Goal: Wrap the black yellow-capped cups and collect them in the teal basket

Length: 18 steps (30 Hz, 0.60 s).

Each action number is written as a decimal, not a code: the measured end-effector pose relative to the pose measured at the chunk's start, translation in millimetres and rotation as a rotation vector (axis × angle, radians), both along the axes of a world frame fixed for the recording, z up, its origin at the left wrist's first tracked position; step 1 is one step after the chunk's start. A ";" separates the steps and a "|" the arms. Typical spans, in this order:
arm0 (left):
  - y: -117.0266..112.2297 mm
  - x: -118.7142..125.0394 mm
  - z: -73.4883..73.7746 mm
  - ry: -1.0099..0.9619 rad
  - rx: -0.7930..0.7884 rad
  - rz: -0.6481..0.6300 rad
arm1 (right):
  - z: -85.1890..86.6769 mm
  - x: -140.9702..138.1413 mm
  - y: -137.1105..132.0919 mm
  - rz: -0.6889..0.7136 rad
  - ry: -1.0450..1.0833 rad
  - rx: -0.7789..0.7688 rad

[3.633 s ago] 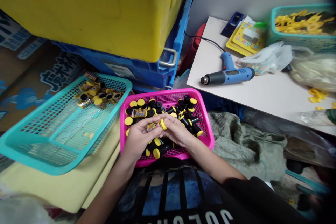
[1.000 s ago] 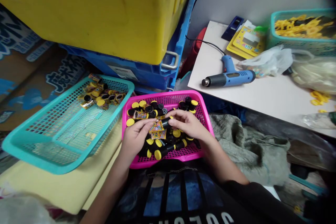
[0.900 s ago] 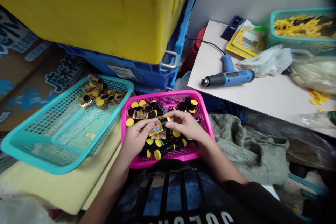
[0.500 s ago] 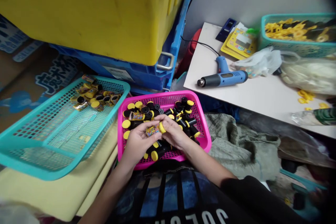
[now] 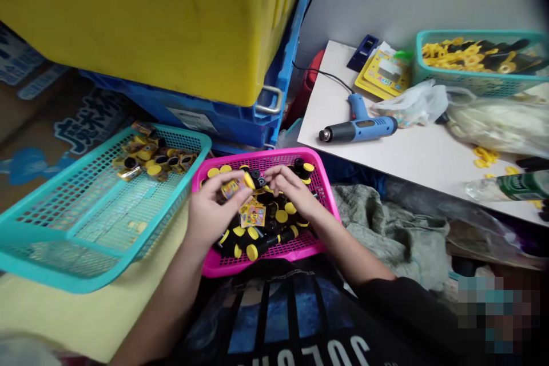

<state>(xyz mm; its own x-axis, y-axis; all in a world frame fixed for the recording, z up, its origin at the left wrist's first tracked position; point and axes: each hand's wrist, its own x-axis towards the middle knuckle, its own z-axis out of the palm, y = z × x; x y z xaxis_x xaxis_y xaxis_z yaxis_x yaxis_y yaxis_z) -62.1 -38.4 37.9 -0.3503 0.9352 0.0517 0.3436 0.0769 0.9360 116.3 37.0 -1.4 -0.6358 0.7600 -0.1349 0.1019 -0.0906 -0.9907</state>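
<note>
Closest to us, our black printed T-shirt fills the bottom of the view, and our forearms reach out over a pink plastic mesh basket. Our left hand is clamped on a labelled cylinder with a yellow cap, fingers and thumb together around it, and holds it tilted over the pile. Our right hand sits just beside it with its fingers apart. Nothing shows in its grasp, and we cannot tell whether its fingertips touch the black tube beneath them. Inside the pink basket, under both hands, lies a heap of black cylinders with yellow caps, with a loose printed label on top.

To the left, a teal mesh basket holds a smaller cluster of labelled cylinders and rests on a pale yellow sheet. To the right lies a crumpled grey-green cloth.

Farther off, a large yellow crate sits on a blue crate. Beyond them stands a white table — on it a blue heat gun, a plastic bag and a teal basket of yellow rings.
</note>
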 end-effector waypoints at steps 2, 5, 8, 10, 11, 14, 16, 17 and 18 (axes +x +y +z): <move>13.0 -16.0 -5.3 0.205 0.037 0.064 | -2.1 -1.0 1.5 -0.018 -0.244 0.166; 27.3 -36.7 -24.4 0.411 0.029 0.011 | -10.9 -8.1 -8.3 0.085 -0.576 0.317; 31.9 -50.6 -45.9 0.447 -0.023 -0.043 | -18.2 -11.0 -17.0 0.138 -0.688 0.354; 30.7 -55.8 -53.1 0.462 -0.056 -0.047 | -18.3 -5.8 -17.5 0.188 -0.663 0.376; 29.2 -56.8 -53.2 0.475 -0.063 -0.047 | -16.7 -1.3 -16.7 0.214 -0.629 0.391; 20.7 -49.4 -40.8 0.507 -0.024 0.000 | -6.5 13.3 -14.9 0.177 -0.492 0.394; 12.0 -34.0 -27.4 0.402 0.005 0.017 | 1.8 17.4 -17.2 0.042 -0.382 0.302; 7.4 -23.7 -21.2 0.278 -0.003 -0.021 | 5.2 16.2 -19.6 -0.023 -0.314 0.222; 3.0 -12.5 -16.0 0.120 -0.023 -0.078 | 7.7 12.9 -22.6 -0.075 -0.236 0.127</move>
<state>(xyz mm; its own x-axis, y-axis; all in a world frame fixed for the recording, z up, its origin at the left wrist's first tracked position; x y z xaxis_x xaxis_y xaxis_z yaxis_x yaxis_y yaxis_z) -74.6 -35.4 21.8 -0.2693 0.9607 0.0672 0.4586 0.0665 0.8861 129.3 14.3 6.3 -0.5394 0.8240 -0.1735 0.3292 0.0167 -0.9441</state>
